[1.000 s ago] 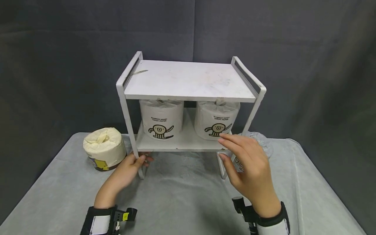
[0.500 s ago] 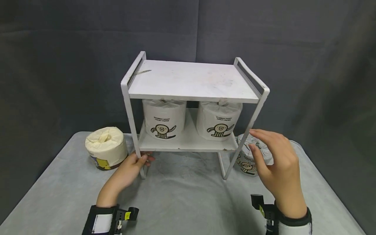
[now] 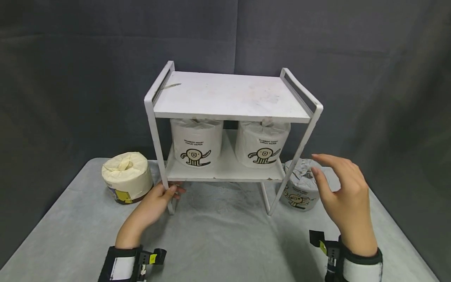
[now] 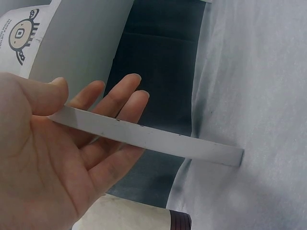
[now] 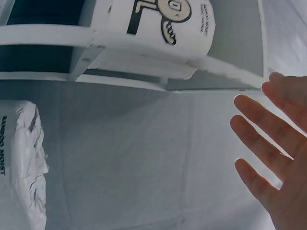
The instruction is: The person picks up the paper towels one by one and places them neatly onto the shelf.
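A white two-tier rack (image 3: 229, 96) stands on the table. My left hand (image 3: 153, 203) grips its front left leg, with the thumb in front and the fingers loosely behind the bar (image 4: 148, 136) in the left wrist view. Two white wrapped toilet rolls sit on the lower shelf, a left roll (image 3: 195, 137) and a right roll (image 3: 261, 137). To the right of the rack, another wrapped roll (image 3: 298, 197) stands on the table, partly behind the rack's leg. My right hand (image 3: 349, 199) hovers by that roll, thumb and fingers spread apart, holding nothing.
Left of the rack, a cream wrapped roll (image 3: 128, 178) with a yellow and dark band stands on the table. A pale grey cloth covers the table (image 3: 222, 243). Dark grey fabric (image 3: 225, 31) hangs behind it.
My right hand has moved right, away from the lower shelf's right roll, and now hovers by the roll beside the rack. My left hand stays on the leg.
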### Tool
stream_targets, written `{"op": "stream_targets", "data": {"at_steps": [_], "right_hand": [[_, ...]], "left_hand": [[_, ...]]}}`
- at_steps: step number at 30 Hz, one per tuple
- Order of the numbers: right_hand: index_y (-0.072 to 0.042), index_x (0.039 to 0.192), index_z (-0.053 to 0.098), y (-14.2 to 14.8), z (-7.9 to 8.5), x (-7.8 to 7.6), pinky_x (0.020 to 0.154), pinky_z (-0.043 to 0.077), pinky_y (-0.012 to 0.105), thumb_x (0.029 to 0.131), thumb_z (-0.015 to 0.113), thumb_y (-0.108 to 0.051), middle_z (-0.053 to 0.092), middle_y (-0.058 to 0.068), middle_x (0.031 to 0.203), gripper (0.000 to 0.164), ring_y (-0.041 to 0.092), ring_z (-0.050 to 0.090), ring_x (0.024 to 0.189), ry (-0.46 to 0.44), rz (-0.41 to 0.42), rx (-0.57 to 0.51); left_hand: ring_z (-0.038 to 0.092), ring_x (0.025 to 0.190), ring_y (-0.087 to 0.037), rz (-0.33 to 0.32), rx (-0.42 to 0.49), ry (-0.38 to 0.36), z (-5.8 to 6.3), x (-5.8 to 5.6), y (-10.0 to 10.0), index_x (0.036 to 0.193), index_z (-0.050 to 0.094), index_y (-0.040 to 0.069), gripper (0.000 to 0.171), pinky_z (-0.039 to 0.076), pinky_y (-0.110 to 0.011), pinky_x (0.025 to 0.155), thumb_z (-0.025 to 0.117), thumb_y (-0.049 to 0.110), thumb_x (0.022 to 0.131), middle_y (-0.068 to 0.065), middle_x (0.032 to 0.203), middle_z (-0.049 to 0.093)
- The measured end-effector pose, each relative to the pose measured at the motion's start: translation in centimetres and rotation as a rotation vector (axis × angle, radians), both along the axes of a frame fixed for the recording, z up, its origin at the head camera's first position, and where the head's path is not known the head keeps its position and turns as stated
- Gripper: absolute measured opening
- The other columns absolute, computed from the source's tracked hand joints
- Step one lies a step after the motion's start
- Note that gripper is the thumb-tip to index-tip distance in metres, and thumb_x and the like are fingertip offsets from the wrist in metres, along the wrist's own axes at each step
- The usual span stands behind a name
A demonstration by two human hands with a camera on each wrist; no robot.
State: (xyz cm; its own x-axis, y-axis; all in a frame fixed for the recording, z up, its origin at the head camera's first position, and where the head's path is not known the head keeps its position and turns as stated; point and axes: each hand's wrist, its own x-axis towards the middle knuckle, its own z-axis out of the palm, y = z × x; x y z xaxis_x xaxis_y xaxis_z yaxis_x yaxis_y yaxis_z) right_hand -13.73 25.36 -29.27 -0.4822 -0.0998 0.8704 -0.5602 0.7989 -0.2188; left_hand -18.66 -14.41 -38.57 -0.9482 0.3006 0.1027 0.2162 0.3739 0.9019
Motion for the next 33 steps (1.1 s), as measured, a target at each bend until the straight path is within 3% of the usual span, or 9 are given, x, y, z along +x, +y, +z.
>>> {"op": "stream_targets", "data": {"at_steps": [5,10,14,22,27,33], "right_hand": [[-0.001,0.115,0.07,0.5,-0.3,-0.2,0.094,0.043,0.049,0.085,0.073,0.002,0.07,0.018,0.108,0.03,0.036,0.061,0.103,-0.119,-0.086,0.016],[-0.002,0.12,0.067,0.9,-0.8,-0.4,0.091,0.04,0.062,0.089,0.073,-0.006,0.067,0.022,0.116,0.032,0.043,0.057,0.11,-0.359,-0.198,0.055],[-0.001,0.131,0.059,1.3,-1.2,-0.8,0.089,0.041,0.066,0.094,0.069,-0.014,0.062,0.027,0.121,0.041,0.048,0.054,0.112,-0.521,-0.226,0.066],[0.001,0.136,0.053,1.7,-1.9,-1.7,0.091,0.039,0.069,0.095,0.067,-0.017,0.057,0.03,0.128,0.046,0.052,0.048,0.119,-0.698,-0.237,0.05],[0.006,0.127,0.056,2.4,-2.5,-2.0,0.091,0.04,0.067,0.092,0.07,-0.012,0.057,0.031,0.126,0.042,0.051,0.048,0.118,-0.736,-0.239,0.073],[0.006,0.133,0.052,3.2,-3.2,-2.3,0.093,0.038,0.068,0.086,0.075,-0.006,0.052,0.033,0.133,0.054,0.054,0.045,0.121,-0.823,-0.252,0.088]], "left_hand": [[0.06,0.104,-0.034,0.002,-0.001,-0.002,-0.1,0.0,0.1,0.13,0.049,-0.011,0.032,0.046,-0.051,0.092,0.036,0.007,0.107,-0.023,0.119,0.063],[0.06,0.104,-0.034,0.007,-0.008,-0.012,-0.1,0.0,0.1,0.131,0.049,-0.011,0.032,0.046,-0.052,0.093,0.036,0.008,0.107,-0.023,0.119,0.063],[0.06,0.105,-0.034,0.011,-0.008,-0.015,-0.1,0.0,0.1,0.132,0.049,-0.01,0.033,0.046,-0.053,0.093,0.036,0.008,0.108,-0.022,0.119,0.062],[0.06,0.105,-0.035,0.007,-0.012,-0.011,-0.2,0.0,-0.1,0.133,0.049,-0.01,0.034,0.045,-0.054,0.094,0.036,0.008,0.108,-0.022,0.119,0.063],[0.061,0.105,-0.035,0.007,-0.022,-0.009,-0.1,-0.1,-0.1,0.133,0.049,-0.011,0.034,0.046,-0.053,0.093,0.036,0.008,0.108,-0.022,0.119,0.063],[0.061,0.104,-0.034,-0.001,-0.015,-0.001,0.0,-0.1,0.0,0.132,0.049,-0.011,0.034,0.046,-0.054,0.093,0.037,0.008,0.107,-0.022,0.118,0.063]]}}
